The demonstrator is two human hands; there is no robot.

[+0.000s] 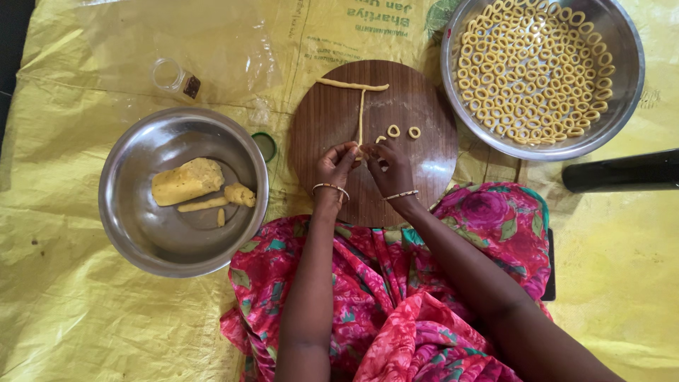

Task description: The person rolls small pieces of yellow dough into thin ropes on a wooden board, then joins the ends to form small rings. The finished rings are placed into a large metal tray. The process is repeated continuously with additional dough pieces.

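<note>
Left hand (335,167) and right hand (387,167), fingers pinched shut on near end of thin dough rope (361,117) over round wooden board (424,166); two dough rings (403,131) just beside.

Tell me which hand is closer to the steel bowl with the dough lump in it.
Left. The left hand works on the round wooden board, on the side facing the bowl; the right hand sits beyond it, farther from the bowl.
</note>
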